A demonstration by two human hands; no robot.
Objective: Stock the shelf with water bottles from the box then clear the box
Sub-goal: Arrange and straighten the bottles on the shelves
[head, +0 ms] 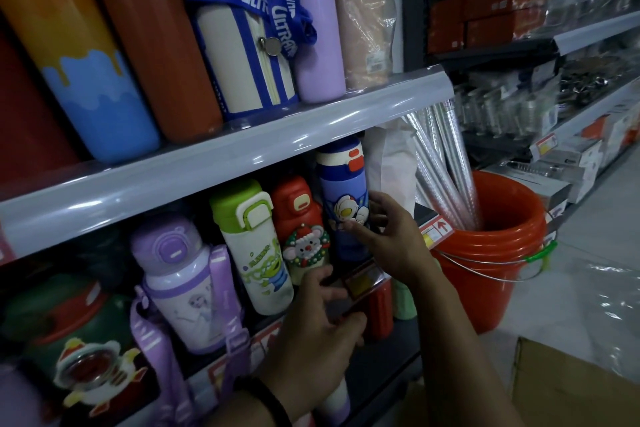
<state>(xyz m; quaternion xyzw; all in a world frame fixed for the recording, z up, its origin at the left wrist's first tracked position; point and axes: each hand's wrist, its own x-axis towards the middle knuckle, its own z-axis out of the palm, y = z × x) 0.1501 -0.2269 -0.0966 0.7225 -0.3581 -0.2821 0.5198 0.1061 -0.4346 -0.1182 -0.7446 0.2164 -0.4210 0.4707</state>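
A blue bottle [341, 198] with an astronaut figure stands at the right end of the lower shelf [221, 163], beside a red Christmas-mouse bottle [301, 232], a green-lidded white bottle [256, 246] and a purple strapped bottle [180, 274]. My right hand [394, 239] holds the blue bottle, thumb on its front and fingers round its right side. My left hand [318, 333] is lower, its fingers and thumb curled round the red-and-yellow price label holder [362, 282] on the shelf's front edge. A corner of the cardboard box [571, 381] shows at the bottom right.
Tall flasks and a blue-and-white strapped bottle [239, 45] fill the upper shelf. An orange bucket [491, 253] with silver rolls stands on the floor right of the shelf. Clear plastic wrap [609, 302] lies above the box. More stocked shelves run along the right.
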